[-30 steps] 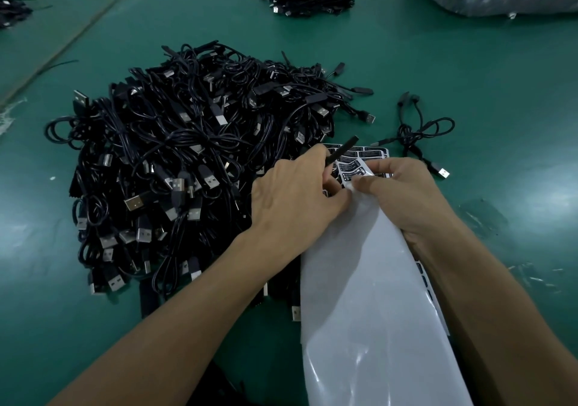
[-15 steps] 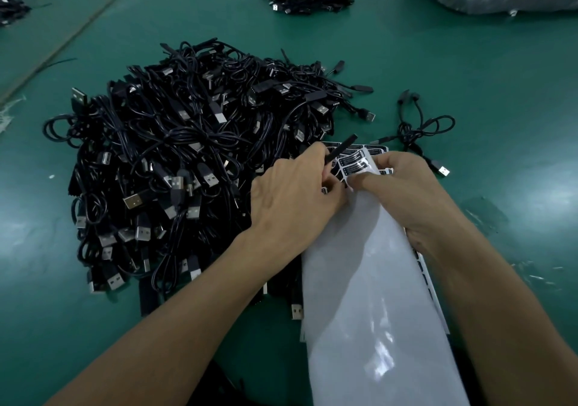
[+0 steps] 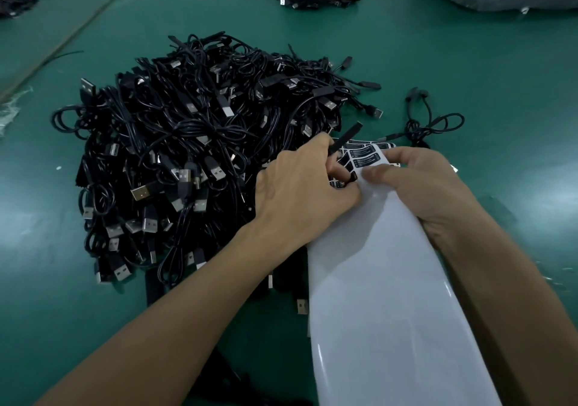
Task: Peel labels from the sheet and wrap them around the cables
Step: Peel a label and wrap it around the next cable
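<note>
Peeling is judged to be the step in hand. The label sheet (image 3: 391, 280) is bent back over itself at its far end, and rows of small black labels (image 3: 364, 155) are exposed at the fold.

Handling, judged: the sheet is light, thin and glossy. It flexes freely and is likely to slip, so it is best taken near the fold, not by its long loose tail. Each label is small, limp and sticky. It should be lifted by one corner and kept off the skin and off neighbouring labels.

Right hand (image 3: 428, 189): the grip is closed on the sheet just behind the fold, with the thumb pressed on top and the fingers curled underneath.

Left hand (image 3: 300, 192): the fingers are curled. A short black cable (image 3: 348, 136) is held in this grip, and its end projects up and away past the knuckles. The fingertips are set at the label rows beside the right thumb. Whether a label corner is already pinched cannot be told.

Position: the labels lie directly between the two grips, touching both. The sheet's tail runs back toward the body, over the right forearm side. The pile of USB cables (image 3: 203, 155) lies on the green table (image 3: 469, 61) just left of the left hand.
</note>
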Demonstrator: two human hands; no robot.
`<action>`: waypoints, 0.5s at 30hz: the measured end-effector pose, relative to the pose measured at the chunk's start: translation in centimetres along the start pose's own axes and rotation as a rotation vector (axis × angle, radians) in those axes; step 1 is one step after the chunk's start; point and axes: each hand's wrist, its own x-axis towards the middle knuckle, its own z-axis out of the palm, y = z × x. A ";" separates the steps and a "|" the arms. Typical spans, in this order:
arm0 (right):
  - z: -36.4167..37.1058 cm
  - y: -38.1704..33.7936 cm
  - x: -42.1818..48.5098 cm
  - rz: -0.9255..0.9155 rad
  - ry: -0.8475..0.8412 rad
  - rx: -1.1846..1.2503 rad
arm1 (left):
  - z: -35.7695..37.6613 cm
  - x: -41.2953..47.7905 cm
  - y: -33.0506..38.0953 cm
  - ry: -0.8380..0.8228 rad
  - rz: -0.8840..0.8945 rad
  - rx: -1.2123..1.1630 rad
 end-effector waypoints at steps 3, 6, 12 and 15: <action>0.1 0.2 -0.1 -0.001 -0.006 0.010 | 0.0 0.1 0.1 0.000 -0.025 -0.003; 0.3 0.3 0.0 -0.007 -0.016 0.022 | 0.0 0.0 0.0 0.008 -0.023 0.017; 0.6 0.5 0.0 -0.018 -0.011 0.012 | 0.1 0.1 0.0 -0.026 -0.048 0.074; 0.6 0.4 -0.1 -0.018 -0.006 0.022 | 0.0 0.1 0.2 -0.034 -0.056 0.069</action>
